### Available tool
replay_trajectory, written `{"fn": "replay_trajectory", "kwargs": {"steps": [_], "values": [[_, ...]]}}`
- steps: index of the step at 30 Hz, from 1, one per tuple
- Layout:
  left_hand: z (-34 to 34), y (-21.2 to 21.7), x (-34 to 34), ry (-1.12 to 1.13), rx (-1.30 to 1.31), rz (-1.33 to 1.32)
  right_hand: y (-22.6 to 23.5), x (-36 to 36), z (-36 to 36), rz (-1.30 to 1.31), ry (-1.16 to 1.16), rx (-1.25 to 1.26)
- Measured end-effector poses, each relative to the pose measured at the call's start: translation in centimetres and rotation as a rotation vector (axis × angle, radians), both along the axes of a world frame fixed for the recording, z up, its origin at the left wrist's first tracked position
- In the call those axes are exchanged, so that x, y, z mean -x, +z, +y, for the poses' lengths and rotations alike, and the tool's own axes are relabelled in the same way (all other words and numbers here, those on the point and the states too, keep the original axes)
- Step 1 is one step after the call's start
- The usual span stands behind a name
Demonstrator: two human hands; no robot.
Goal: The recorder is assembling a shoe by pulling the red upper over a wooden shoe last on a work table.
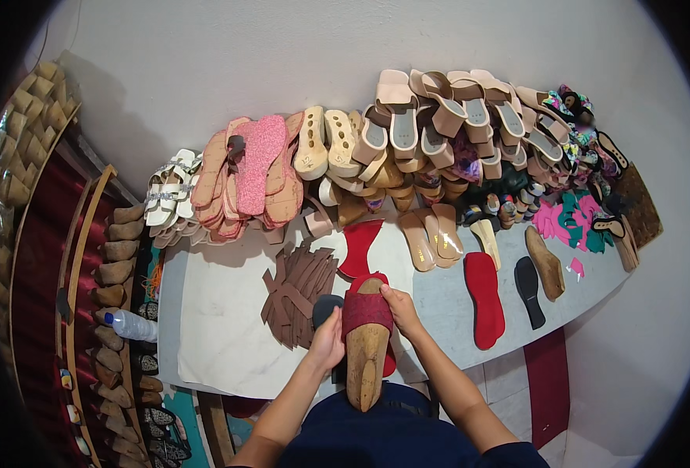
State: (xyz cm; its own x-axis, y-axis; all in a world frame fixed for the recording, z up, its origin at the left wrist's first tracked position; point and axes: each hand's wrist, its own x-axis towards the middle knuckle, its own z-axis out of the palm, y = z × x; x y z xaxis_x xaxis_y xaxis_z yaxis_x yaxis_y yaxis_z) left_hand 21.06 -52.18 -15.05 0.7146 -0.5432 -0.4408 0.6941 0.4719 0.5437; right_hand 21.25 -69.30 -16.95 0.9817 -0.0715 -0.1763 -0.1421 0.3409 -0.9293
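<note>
Person at the table [204,288], pale sheet over part of it. Tan wooden shoe last [366,366], dark red textured strap [367,312] around its forepart, held over the near edge, toe pointing away; red edging shows at the toe. Right hand [403,312]: fingers clamped on the last at the strap's edge, thumb on top. Left hand [329,341] alongside, at a dark grey round-ended flat piece [327,307]; its fingers are partly hidden, so cannot tell whether they grip that piece or the last. Brown flat strips [302,292] lie beyond. Step in hand, seemingly: seating or checking the strap on the last. Next move probably calls for steadying the last and keeping the strap even.
</note>
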Motion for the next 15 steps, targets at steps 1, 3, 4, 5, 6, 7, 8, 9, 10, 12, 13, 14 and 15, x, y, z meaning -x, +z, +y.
{"fn": "replay_trajectory", "kwargs": {"steps": [1, 3, 4, 5, 6, 7, 8, 9, 10, 12, 13, 14, 15], "values": [[0.1, 0.3, 0.8, -0.046, 0.016, -0.007, -0.1, 0.0, 0.1, 0.012, -0.015, 0.008], [0.7, -0.8, 2.2, -0.078, -0.042, -0.059, -0.2, 0.2, -0.3, 0.016, -0.007, -0.002], [1.2, -1.4, 2.8, -0.109, -0.101, -0.114, -0.1, 0.2, -0.4, 0.015, 0.002, -0.011], [1.8, -1.8, 3.1, -0.146, -0.165, -0.046, 0.0, 0.2, -0.2, 0.013, 0.004, -0.012], [2.0, -2.3, 3.1, -0.144, -0.166, -0.048, 0.1, 0.3, 0.1, 0.021, -0.013, -0.019], [1.8, -2.2, 3.2, -0.147, -0.147, -0.076, 0.1, 0.4, 0.2, 0.032, -0.029, -0.026], [1.6, -1.9, 3.3, -0.150, -0.127, -0.104, -0.2, 0.4, 0.1, 0.031, -0.028, -0.025], [1.3, -1.6, 3.5, -0.149, -0.127, -0.105, -0.6, 0.4, -0.1, 0.028, -0.026, -0.013], [0.8, -1.2, 3.7, -0.113, -0.089, -0.086, -0.6, 0.4, -0.2, 0.024, -0.024, -0.002], [0.4, -1.1, 3.8, -0.078, -0.052, -0.068, -0.6, 0.4, -0.1, 0.015, -0.040, -0.025], [0.4, -1.2, 3.8, -0.085, 0.029, -0.087, -0.4, 0.5, -0.1, 0.006, -0.056, -0.048], [0.3, -1.3, 3.8, -0.092, 0.110, -0.106, -0.2, 0.5, 0.0, 0.006, -0.056, -0.048], [0.4, -1.5, 3.9, -0.092, 0.110, -0.106, 0.0, 0.6, 0.0, 0.015, -0.051, -0.053]]}}
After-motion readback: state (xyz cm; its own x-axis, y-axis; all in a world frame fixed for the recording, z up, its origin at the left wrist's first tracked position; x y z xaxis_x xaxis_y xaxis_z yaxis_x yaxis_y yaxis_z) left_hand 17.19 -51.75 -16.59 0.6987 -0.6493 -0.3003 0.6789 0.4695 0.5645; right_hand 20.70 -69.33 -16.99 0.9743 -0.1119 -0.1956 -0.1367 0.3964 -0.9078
